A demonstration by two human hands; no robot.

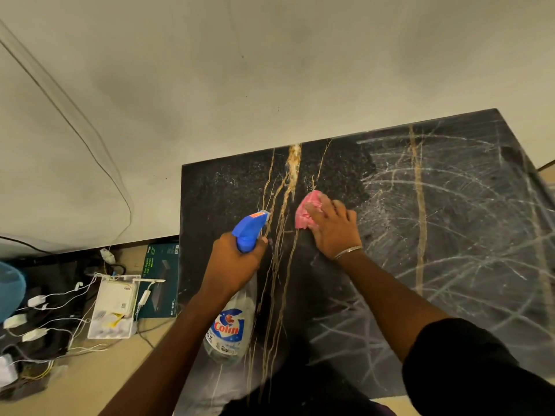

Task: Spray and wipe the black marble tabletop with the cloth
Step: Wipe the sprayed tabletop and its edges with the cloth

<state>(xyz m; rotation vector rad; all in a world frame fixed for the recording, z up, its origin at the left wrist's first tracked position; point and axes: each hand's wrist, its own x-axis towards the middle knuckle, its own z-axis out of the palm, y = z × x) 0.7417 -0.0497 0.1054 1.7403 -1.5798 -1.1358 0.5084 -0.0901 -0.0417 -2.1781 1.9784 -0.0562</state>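
The black marble tabletop (450, 295) with gold veins fills the lower right; its right part shows pale wipe streaks, its far left part fine spray droplets. My left hand (232, 262) grips the neck of a clear spray bottle (229, 331) with a blue trigger head, nozzle pointing away over the table's left half. My right hand (332, 228) presses flat on a crumpled pink cloth (307, 210) lying on the marble just right of the thick gold vein.
A pale wall (270, 70) stands behind the table. On the floor to the left lie a white tray of chargers and cables (112, 307), a dark green box (160, 280) and a blue object (10, 291) at the edge.
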